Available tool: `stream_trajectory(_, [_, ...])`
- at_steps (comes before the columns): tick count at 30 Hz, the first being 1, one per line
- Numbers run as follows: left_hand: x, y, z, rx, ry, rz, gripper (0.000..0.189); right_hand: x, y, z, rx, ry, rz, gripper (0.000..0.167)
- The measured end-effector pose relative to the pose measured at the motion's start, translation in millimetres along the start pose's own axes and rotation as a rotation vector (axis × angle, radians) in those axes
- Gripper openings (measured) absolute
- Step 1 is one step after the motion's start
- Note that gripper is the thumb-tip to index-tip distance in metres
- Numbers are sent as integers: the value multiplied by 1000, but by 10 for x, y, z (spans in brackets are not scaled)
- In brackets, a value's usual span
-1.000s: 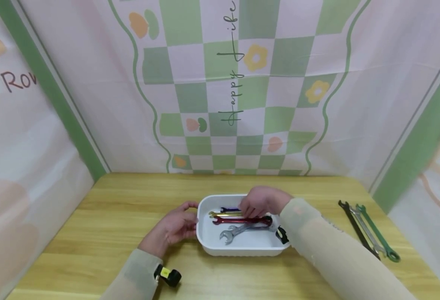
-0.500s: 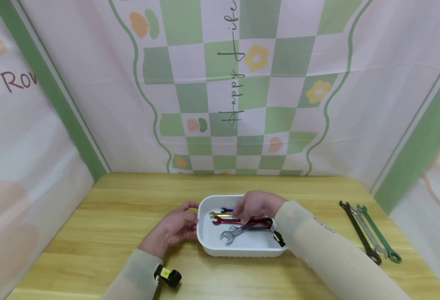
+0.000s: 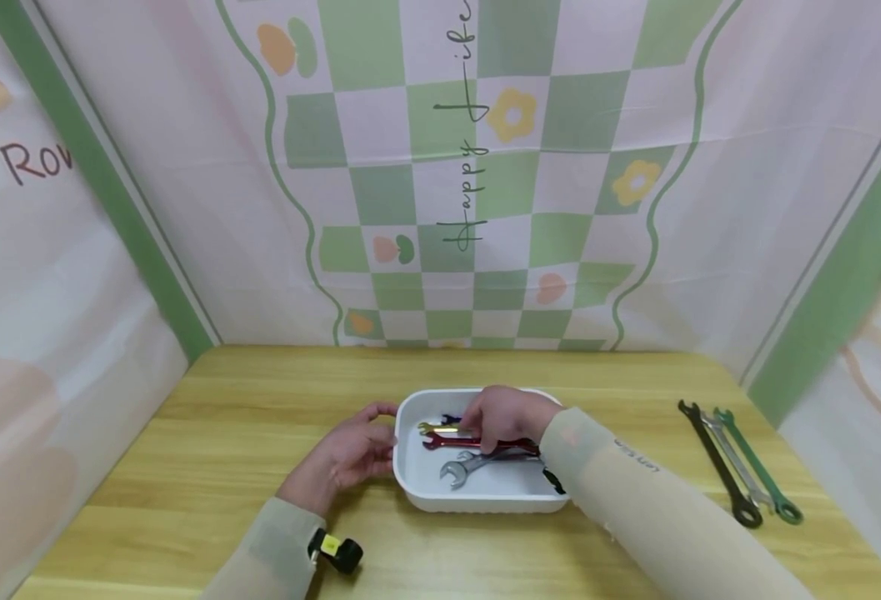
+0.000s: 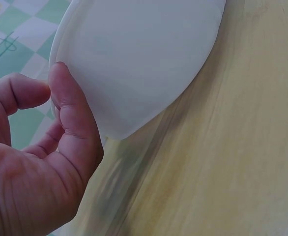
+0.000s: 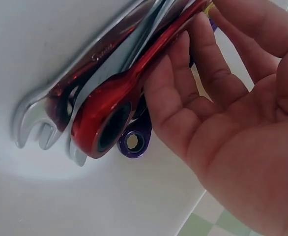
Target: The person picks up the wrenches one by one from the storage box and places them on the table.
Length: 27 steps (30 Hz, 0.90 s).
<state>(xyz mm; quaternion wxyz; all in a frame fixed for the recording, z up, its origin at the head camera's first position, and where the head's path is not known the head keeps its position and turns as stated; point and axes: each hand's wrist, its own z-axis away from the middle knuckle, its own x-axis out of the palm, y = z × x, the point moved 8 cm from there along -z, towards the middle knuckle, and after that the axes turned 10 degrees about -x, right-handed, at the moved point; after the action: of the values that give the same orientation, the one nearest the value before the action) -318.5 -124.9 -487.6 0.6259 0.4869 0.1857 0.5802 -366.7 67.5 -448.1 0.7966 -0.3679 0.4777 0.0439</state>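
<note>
A white plastic tray (image 3: 485,503) holds several wrenches. At its left end my left hand (image 3: 361,450) grips the rim, a fingertip against the white wall (image 4: 134,64) in the left wrist view. Reaching in from the right, my right hand (image 3: 503,417) has its fingers curled down among the wrenches and pinches the gold wrench (image 3: 443,429), whose middle is hidden. Its thumb side lies against the red wrench (image 5: 104,110). Silver wrenches (image 3: 458,473) lie nearer the front. Behind shows a purple-blue wrench (image 5: 134,142), mostly covered by the hand.
On the wooden table (image 3: 260,400), right of the tray, three wrenches lie side by side: black (image 3: 721,462), silver (image 3: 740,462) and green (image 3: 758,467). A patterned cloth (image 3: 440,192) hangs behind the table. A small black camera (image 3: 335,550) is strapped to the left wrist.
My right hand has moved left and lower into the tray, over the gold and red wrenches. The red wrench has shifted slightly. My left hand stays at the tray's left end.
</note>
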Motion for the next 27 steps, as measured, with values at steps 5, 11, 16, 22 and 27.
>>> stream_trajectory(5, [-1, 5, 1, 0, -1, 2, 61, 16, -21, -14, -1, -10, 27, 44])
stream_trajectory(11, [5, 13, -1, 2, -7, 4, 61, 44, -63, -24, -27, -16, 117, 41])
stream_trajectory(16, [4, 12, -7, 3, -10, -3, 61, 60, -139, -46, -66, 8, 193, 41])
stream_trajectory(22, [11, 7, -6, -1, -2, -3, 60, 64, -164, -47, -52, 26, 214, 42])
stream_trajectory(27, [8, 10, -2, -4, 11, 0, 61, 89, -193, -70, -105, -5, 275, 40])
